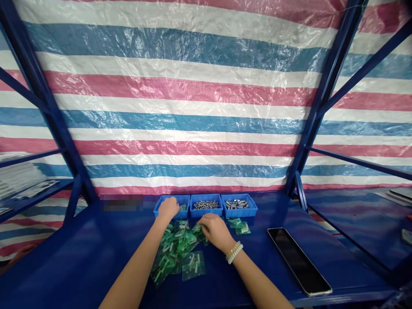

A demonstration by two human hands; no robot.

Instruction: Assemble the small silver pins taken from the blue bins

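Observation:
My left hand [169,208] reaches into the left blue bin [157,212], fingers curled downward. Its fingertips are hidden, so what they grip cannot be made out; a little green shows in the bin beside them. My right hand [216,231], with a beaded bracelet [234,252] at the wrist, is closed on a small green-tinted plastic bag at the right edge of a pile. That pile of green-tinted bags [175,249] holds small whitish pieces and lies between my forearms. One flatter clear bag [193,266] lies at the pile's near side.
The middle bin [206,213] and right bin [240,212] hold small metallic parts. A few green bags [240,225] lie before the right bin. A large black-screened phone [299,262] rests on the blue table [251,274] at right. Blue posts [309,133] and striped sheeting [186,120] stand behind.

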